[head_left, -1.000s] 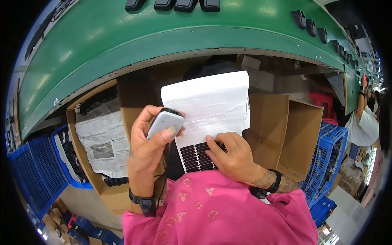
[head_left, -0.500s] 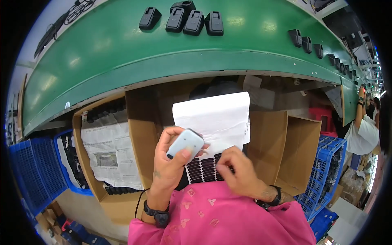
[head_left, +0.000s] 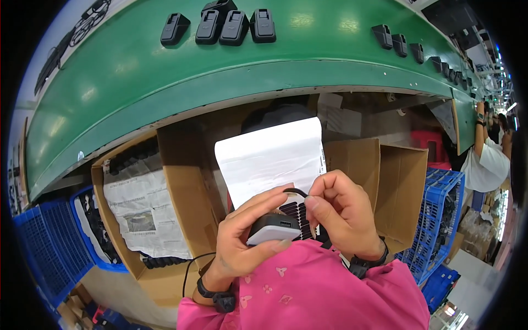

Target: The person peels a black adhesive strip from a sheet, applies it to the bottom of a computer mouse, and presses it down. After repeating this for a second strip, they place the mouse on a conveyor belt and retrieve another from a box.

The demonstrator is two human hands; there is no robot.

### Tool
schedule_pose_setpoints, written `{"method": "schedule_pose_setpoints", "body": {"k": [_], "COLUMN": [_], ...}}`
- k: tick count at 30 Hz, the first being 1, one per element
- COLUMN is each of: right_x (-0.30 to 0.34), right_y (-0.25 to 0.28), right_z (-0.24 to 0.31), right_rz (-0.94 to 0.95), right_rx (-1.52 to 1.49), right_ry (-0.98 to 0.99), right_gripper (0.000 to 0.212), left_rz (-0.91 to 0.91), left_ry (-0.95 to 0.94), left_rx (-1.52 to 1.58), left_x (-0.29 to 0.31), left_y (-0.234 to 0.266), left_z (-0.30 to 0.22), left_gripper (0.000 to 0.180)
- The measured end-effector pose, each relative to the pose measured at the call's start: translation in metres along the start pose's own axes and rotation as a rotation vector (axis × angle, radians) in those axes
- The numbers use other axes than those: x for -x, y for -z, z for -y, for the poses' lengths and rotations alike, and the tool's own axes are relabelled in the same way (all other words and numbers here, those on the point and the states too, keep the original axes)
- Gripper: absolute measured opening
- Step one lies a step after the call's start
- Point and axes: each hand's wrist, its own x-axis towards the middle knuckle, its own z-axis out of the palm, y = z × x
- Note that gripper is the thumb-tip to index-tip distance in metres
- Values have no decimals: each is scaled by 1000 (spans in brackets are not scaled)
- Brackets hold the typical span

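Observation:
My left hand (head_left: 236, 245) grips a small device (head_left: 273, 230) with a dark body and a pale face, tilted so that a port on its edge shows. Close beside it, my right hand (head_left: 345, 212) pinches a thin, curved black strip (head_left: 296, 191) between thumb and forefinger. The strip's free end reaches toward the left fingers; whether it touches the device I cannot tell. Beneath both hands lies a white sheet (head_left: 269, 157), its far end curled over. Rows of dark oval stickers (head_left: 301, 214) on its near part are partly covered by my hands and the device.
An open cardboard box (head_left: 181, 192) with newspaper (head_left: 132, 201) over black parts stands at left, another carton (head_left: 399, 192) at right. Blue crates (head_left: 434, 220) flank them. Black units (head_left: 234, 27) stand on the green bench (head_left: 319, 52). A person (head_left: 487, 165) is at far right.
My left hand has turned the device from its pale face to its port edge. My right hand has risen from the sticker sheet with the black strip. The whole view has shifted slightly.

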Motion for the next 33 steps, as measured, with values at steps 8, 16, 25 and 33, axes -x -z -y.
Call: {"method": "schedule_pose_setpoints", "body": {"k": [8,16,25,33], "right_x": [-5,-16,-21,-12], "right_y": [-2,5,9,26], "right_z": [-18,-28,-35,-8], "right_rz": [-250,-269,-252,-278], "right_rx": [5,55,291,-199], "right_ry": [237,221,311,170], "right_gripper": [24,10,6,7], "left_rz": [-62,3,-94,-396], "left_ry": [17,93,83,17], "left_rx": [99,155,110,-24], "left_x": [-3,-6,-6,1], "left_y": [-5,-7,-13,-5], "left_z": [8,12,17,9], "left_gripper": [58,57,50,59]}}
